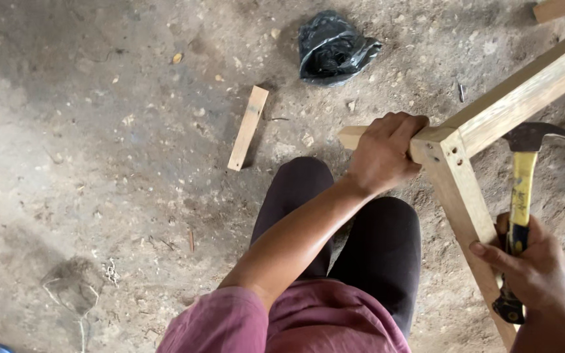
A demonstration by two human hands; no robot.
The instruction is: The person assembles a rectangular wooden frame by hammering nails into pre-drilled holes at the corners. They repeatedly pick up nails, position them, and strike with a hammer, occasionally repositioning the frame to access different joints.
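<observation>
The left hand [382, 155] is gripping the corner of one wooden frame [465, 196], the right hand [536, 268] is clutching one yellow-handled hammer [521, 196] beside it, while one loose wood strip [248, 128] and one black bag [333, 48] are lying beyond the left hand.

Under me is a rough grey concrete floor [99, 163], dusty and strewn with small chips and grit. A short pale wooden offcut [248, 128] lies on it ahead of me, and farther off a crumpled black plastic bag [335, 49]. Soft daylight falls evenly; far left is darker.
</observation>
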